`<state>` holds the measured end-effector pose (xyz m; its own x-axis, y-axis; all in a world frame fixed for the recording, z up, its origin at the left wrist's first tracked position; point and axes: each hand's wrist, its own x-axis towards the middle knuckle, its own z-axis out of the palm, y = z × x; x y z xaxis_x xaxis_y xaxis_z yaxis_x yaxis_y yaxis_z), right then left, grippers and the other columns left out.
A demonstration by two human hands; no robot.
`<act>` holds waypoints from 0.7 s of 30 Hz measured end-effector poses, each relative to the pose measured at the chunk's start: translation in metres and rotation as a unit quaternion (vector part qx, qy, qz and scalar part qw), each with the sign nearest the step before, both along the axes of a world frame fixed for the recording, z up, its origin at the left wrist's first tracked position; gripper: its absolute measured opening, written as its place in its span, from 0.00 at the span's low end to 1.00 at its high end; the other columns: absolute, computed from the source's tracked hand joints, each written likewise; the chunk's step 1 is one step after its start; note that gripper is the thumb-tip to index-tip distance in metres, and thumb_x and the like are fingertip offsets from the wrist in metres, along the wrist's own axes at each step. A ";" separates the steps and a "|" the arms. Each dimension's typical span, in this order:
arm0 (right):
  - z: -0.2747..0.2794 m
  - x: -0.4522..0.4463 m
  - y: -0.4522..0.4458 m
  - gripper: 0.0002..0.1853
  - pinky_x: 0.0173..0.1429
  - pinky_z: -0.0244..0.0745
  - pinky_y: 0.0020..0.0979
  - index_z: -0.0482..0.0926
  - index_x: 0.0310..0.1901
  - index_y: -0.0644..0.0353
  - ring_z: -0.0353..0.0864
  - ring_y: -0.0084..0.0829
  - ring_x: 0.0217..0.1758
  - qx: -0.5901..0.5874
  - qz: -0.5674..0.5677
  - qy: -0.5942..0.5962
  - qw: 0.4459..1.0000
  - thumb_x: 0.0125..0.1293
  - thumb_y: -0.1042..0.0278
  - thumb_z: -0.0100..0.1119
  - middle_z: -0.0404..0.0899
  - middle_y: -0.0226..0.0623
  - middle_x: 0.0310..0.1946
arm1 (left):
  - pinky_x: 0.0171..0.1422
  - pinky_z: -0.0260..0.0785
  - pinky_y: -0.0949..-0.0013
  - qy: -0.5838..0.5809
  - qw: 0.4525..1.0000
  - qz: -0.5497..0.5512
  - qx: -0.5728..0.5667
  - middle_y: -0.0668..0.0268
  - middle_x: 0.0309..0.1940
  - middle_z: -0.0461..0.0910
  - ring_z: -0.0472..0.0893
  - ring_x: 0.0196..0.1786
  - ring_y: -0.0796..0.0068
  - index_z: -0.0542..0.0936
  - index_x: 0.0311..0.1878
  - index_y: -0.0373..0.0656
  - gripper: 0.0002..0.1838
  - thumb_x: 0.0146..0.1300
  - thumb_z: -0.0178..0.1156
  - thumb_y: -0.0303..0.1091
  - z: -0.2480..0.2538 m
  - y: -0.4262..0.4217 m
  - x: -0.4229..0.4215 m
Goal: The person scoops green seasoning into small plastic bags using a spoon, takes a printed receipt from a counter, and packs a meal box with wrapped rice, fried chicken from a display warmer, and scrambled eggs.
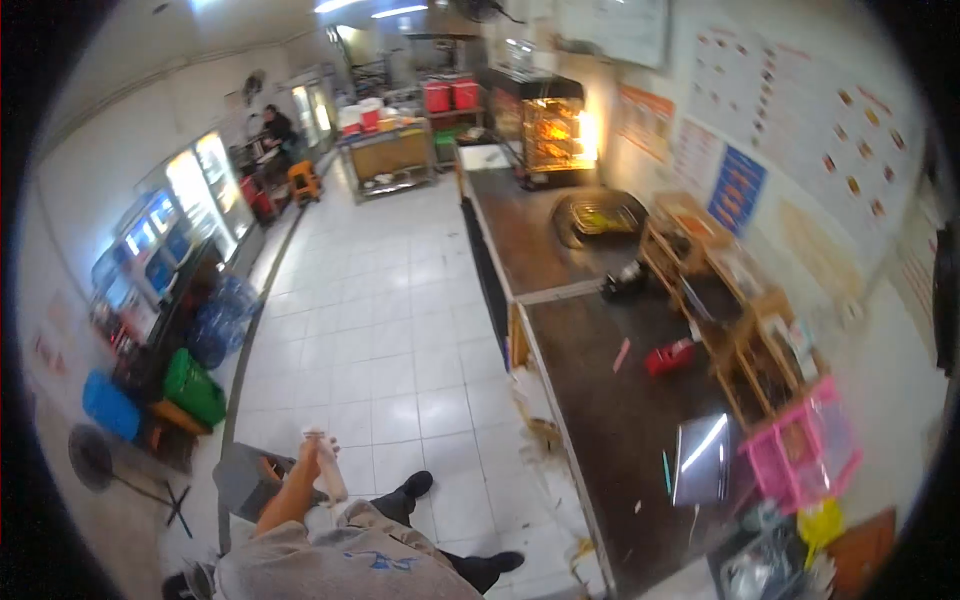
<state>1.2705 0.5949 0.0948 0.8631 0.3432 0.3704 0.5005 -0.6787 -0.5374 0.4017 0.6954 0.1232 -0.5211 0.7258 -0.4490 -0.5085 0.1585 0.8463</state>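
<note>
My left hand is stretched out at the lower left, over the white tiled floor. Its fingers look closed, but blur hides the detail. A pale, elongated thing hangs just below the fingers; what it is I cannot make out. Close beside my forearm stands a grey plastic piece with an opening, perhaps a stool or bin. Nowhere in the frame can I see my right hand. My grey shirt and dark shoes show at the bottom.
A long dark counter runs along the right, bearing a tablet, a red tape dispenser, a pink basket and a lit food warmer. Left are a green bin and water bottles. A person is far back.
</note>
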 end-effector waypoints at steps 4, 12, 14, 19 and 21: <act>-0.020 -0.212 0.144 0.14 0.46 0.81 0.27 0.82 0.51 0.64 0.85 0.28 0.40 0.051 0.307 0.201 0.929 0.64 0.73 0.61 0.85 0.37 0.38 | 0.34 0.80 0.54 -0.017 0.997 0.035 -0.071 0.54 0.42 0.83 0.84 0.36 0.56 0.72 0.57 0.47 0.22 0.72 0.55 0.54 -0.004 -0.028 0.010; 0.128 -0.573 0.370 0.16 0.43 0.82 0.27 0.83 0.52 0.62 0.85 0.23 0.37 -0.144 0.770 0.388 0.486 0.63 0.68 0.70 0.88 0.36 0.38 | 0.36 0.79 0.54 -0.120 0.958 0.260 -0.027 0.52 0.44 0.82 0.84 0.37 0.55 0.69 0.64 0.47 0.22 0.76 0.49 0.50 -0.087 -0.026 -0.093; 0.090 -0.612 0.437 0.17 0.42 0.83 0.28 0.84 0.51 0.62 0.85 0.22 0.36 -0.160 0.756 0.343 0.535 0.63 0.66 0.71 0.88 0.36 0.37 | 0.38 0.80 0.54 -0.099 0.960 0.257 0.056 0.53 0.45 0.82 0.84 0.37 0.56 0.69 0.65 0.47 0.23 0.77 0.46 0.50 -0.067 0.042 -0.116; 0.132 -0.692 0.535 0.23 0.49 0.83 0.30 0.80 0.56 0.63 0.86 0.26 0.45 -0.136 0.750 0.372 0.530 0.62 0.67 0.74 0.86 0.37 0.42 | 0.50 0.82 0.55 -0.165 0.951 0.167 0.202 0.49 0.54 0.81 0.85 0.47 0.56 0.71 0.63 0.42 0.20 0.79 0.47 0.45 0.059 0.226 -0.148; 0.205 -0.748 0.554 0.26 0.54 0.82 0.31 0.79 0.59 0.63 0.85 0.29 0.50 -0.144 0.755 0.362 0.529 0.61 0.66 0.75 0.86 0.39 0.46 | 0.55 0.81 0.54 -0.157 0.957 0.095 0.223 0.48 0.57 0.81 0.85 0.51 0.56 0.71 0.64 0.40 0.22 0.79 0.48 0.47 0.127 0.303 -0.151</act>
